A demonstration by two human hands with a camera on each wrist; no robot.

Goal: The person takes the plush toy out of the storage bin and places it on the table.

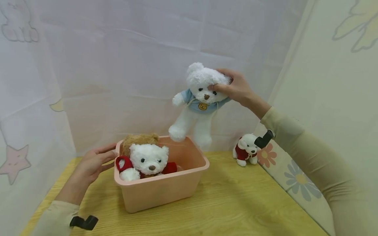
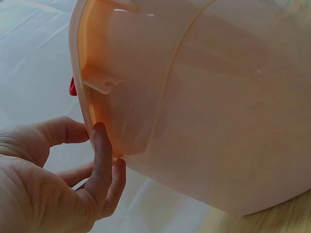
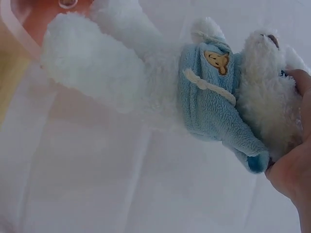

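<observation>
The person's right hand (image 1: pixel 233 87) grips a white plush teddy bear in a pale blue hooded top (image 1: pixel 198 105) by the head, thumb across the face and fingers curled round the back of the head. The bear hangs in the air, legs dangling, its feet just above the far rim of a peach-pink rectangular plastic tub (image 1: pixel 165 188). In the right wrist view the same bear (image 3: pixel 209 97) fills the frame, the little yellow bear badge on its blue top showing, with the fingers (image 3: pixel 296 165) pressed into the fur of its head.

The tub stands on a light wooden tabletop (image 1: pixel 236 203). Inside it sits a white plush bear in a red top (image 1: pixel 147 162), its head above the rim, and behind that one a brown plush bear (image 1: pixel 138 140) whose head pokes up at the back left corner.

The left hand (image 1: pixel 94 162) rests at the tub's left end, fingers held fairly straight and relaxed, their tips touching the rim. The left wrist view shows those fingers (image 2: pixel 102 150) laid against the underside of the rim lip, holding nothing.

To the right of the tub, well apart from it, a small white plush dog in a red top (image 1: pixel 245 150) stands on the table by the flower-patterned wall covering (image 1: pixel 295 178).
</observation>
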